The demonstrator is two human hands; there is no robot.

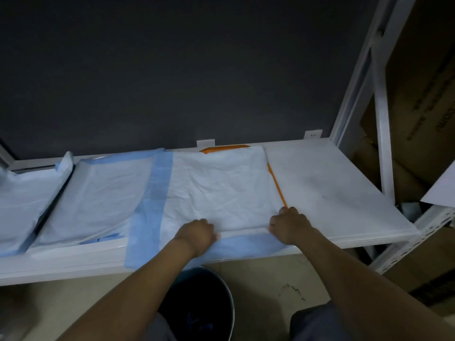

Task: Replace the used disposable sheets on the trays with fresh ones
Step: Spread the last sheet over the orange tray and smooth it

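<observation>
A white disposable sheet with blue borders (pixel 216 188) lies spread over an orange tray (pixel 277 183), whose rim shows only at the back and along the right side. My left hand (pixel 197 233) and my right hand (pixel 289 225) both press down on the sheet's near edge, fingers curled over the fold at the tray's front. The blue front border hangs over the shelf edge between my arms. Further left, another sheet (pixel 98 193) covers a second tray, and a third covered one (pixel 22 200) sits at the far left.
All of this rests on a white shelf (pixel 332 183) against a dark wall. A dark bin (pixel 204 301) stands on the floor below, between my arms. The white rack upright (pixel 381 119) and cardboard boxes (pixel 423 99) are on the right.
</observation>
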